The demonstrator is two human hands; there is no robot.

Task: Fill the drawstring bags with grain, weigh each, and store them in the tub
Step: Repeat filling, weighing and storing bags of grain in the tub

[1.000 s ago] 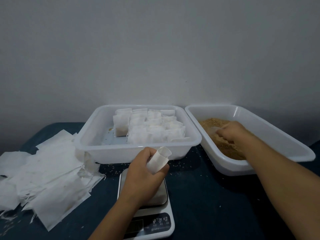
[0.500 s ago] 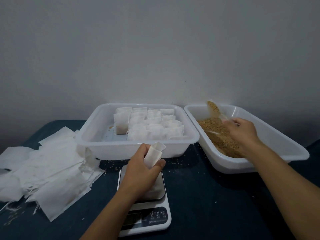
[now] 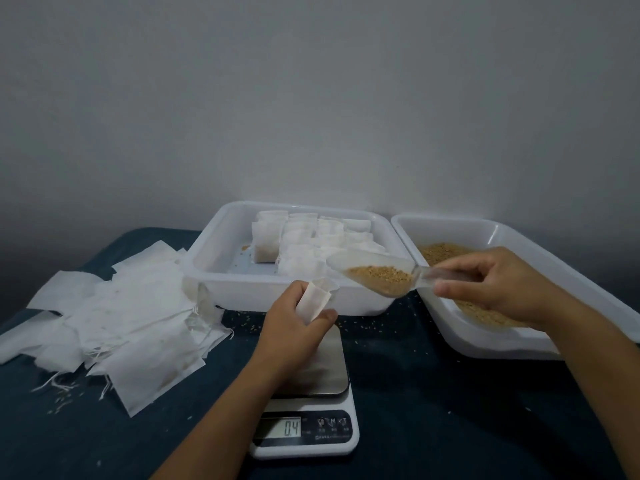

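My left hand (image 3: 294, 327) grips a small white drawstring bag (image 3: 317, 296) upright over the kitchen scale (image 3: 311, 403), its mouth open at the top. My right hand (image 3: 495, 282) holds the handle of a clear plastic scoop (image 3: 377, 277) loaded with brown grain, its tip just right of and above the bag's mouth. The scale display reads 0.4. A white tub (image 3: 221, 271) behind the scale holds several filled white bags (image 3: 304, 244). The grain tub (image 3: 485, 341) at the right holds loose brown grain (image 3: 440, 251).
A heap of flat empty white bags (image 3: 114, 327) lies at the left on the dark blue cloth (image 3: 450, 410). Loose grains are scattered on the cloth in front of the tubs. A plain grey wall stands close behind.
My right hand lifted the scoop out of the grain tub and carried it left, full of grain, to the bag's mouth. My left hand kept holding the bag over the scale.
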